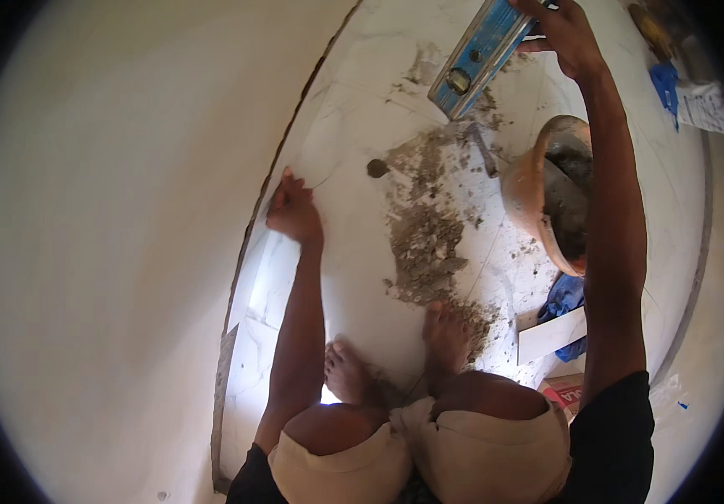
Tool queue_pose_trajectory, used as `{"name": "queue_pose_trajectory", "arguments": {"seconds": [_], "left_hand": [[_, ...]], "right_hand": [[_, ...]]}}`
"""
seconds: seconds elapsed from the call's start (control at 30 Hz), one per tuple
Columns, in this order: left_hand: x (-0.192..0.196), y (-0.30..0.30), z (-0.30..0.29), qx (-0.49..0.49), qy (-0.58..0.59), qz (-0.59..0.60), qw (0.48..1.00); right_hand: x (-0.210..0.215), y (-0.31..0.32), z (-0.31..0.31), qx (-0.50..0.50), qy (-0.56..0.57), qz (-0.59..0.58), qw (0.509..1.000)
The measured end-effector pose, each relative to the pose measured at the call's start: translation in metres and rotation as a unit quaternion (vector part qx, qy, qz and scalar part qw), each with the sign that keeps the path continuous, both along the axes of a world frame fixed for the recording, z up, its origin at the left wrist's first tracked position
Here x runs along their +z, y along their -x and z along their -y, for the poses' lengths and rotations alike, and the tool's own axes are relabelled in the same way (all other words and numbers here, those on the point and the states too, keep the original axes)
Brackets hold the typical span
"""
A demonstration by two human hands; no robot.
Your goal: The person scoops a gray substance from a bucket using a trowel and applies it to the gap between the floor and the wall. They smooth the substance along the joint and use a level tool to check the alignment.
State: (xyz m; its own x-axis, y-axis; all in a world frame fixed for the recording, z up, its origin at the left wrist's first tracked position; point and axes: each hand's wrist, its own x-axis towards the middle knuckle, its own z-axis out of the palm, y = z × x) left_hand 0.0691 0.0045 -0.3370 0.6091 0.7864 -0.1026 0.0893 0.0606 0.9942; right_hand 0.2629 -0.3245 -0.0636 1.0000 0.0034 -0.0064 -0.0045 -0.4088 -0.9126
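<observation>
Right hand's (569, 40) grip closed around blue level (481, 55); left hand (296, 217) near wall (127, 193), grip unclear. Red package (565, 393), white bag (706, 107) bear lettering.

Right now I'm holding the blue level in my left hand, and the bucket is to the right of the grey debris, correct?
Not quite: the head view shows the blue level in your right hand, not your left hand. The bucket is indeed to the right of the grey debris.
</observation>
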Motion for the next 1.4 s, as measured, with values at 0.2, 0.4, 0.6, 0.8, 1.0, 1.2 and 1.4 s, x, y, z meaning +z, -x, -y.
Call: {"name": "queue_pose_trajectory", "arguments": {"seconds": [0.2, 0.4, 0.6, 0.8, 1.0, 1.2, 1.4], "left_hand": [[0.009, -0.008, 0.005, 0.015, -0.035, -0.086, 0.996], [0.030, -0.007, 0.016, -0.001, -0.095, -0.133, 0.987], [0.026, -0.009, 0.015, 0.011, -0.066, -0.119, 0.991], [0.009, -0.008, 0.006, 0.026, -0.019, -0.086, 0.996], [0.026, -0.006, 0.006, 0.040, -0.048, -0.132, 0.989], [0.024, -0.010, 0.012, 0.020, -0.097, -0.139, 0.985], [-0.002, -0.005, 0.002, 0.019, -0.058, -0.100, 0.993]], "right_hand": [[-0.041, -0.061, 0.085, 0.001, -0.079, -0.103, 0.992], [-0.086, -0.090, 0.136, -0.012, -0.172, -0.234, 0.957], [-0.129, -0.113, 0.152, -0.097, -0.149, -0.331, 0.927], [-0.177, -0.136, 0.195, -0.061, -0.182, -0.396, 0.898], [-0.183, -0.132, 0.170, -0.087, -0.179, -0.440, 0.876], [-0.199, -0.142, 0.195, -0.065, -0.204, -0.404, 0.889], [-0.181, -0.141, 0.161, -0.136, -0.026, -0.365, 0.921]]}}
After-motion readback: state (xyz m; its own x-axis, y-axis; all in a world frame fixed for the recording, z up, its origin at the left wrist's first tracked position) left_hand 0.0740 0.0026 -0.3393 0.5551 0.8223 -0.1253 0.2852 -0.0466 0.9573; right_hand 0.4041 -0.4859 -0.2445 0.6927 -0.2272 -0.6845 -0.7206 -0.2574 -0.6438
